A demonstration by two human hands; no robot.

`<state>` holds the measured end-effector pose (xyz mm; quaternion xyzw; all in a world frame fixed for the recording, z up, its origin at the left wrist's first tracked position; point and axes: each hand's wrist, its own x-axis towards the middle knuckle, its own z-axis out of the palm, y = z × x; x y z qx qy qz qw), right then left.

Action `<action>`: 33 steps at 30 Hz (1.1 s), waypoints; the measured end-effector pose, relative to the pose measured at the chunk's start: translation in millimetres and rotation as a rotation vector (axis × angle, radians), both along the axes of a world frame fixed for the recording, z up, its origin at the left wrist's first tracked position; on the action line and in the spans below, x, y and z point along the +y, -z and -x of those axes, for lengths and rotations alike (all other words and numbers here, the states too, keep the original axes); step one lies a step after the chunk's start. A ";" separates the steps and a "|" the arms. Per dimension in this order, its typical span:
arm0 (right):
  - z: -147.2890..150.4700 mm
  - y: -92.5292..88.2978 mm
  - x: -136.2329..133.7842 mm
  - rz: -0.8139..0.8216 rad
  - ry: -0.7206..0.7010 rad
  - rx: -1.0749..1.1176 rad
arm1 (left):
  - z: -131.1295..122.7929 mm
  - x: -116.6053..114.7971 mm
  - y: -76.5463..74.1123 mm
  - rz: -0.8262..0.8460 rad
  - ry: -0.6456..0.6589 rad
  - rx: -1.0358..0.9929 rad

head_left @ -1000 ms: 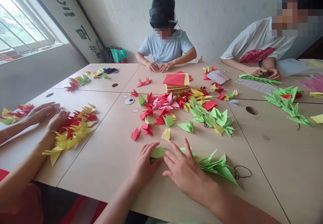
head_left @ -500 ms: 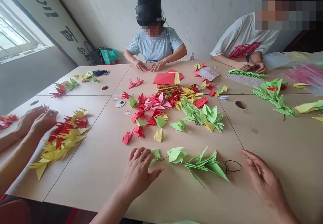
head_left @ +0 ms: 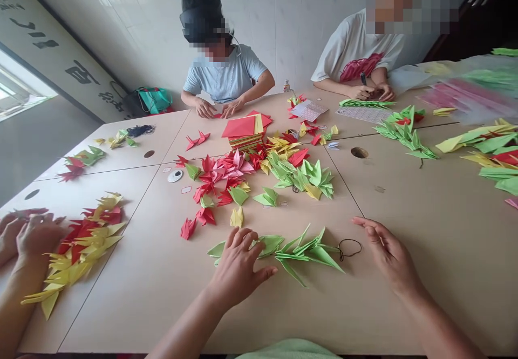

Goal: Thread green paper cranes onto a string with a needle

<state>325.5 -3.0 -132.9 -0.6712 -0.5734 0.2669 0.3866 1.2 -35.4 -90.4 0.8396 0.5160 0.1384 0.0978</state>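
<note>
The fingers of our left hand [head_left: 238,264] bend down over the left part of a green folded-paper strand [head_left: 302,250], thumb spread well away from them; whether the tips press the paper we can't make out. The fingers of our right hand [head_left: 390,256] reach out loosely, thumb near forefinger, and we can't see whether anything as thin as thread lies between them. The strand lies across the tabletop [head_left: 324,310] in front of us, its pointed pieces bunched toward the right, where a dark cord loop [head_left: 350,239] trails out, just short of the right hand. We take the step in hand to be settling these pieces along their cord; the next move, in our judgement, calls for the left fingers to steady the paper lightly while the right ones mind the cord end. Just beyond the left hand sits a yellow piece [head_left: 237,217], then loose red pieces [head_left: 214,170], more green pieces [head_left: 319,178] and a stack of paper squares [head_left: 245,142]. To our left, a co-worker's hands [head_left: 38,235] rest beside a red-and-yellow arrangement [head_left: 81,245].
</note>
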 end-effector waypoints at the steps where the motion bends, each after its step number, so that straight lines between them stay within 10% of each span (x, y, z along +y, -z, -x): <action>1: 0.7 -0.9 0.2 0.003 -0.006 0.006 | -2.5 -0.2 -2.6 -0.003 0.003 -0.011; 33: 3.7 -2.9 0.6 -0.096 -0.189 0.011 | -83.8 24.4 -19.7 -0.020 0.338 0.065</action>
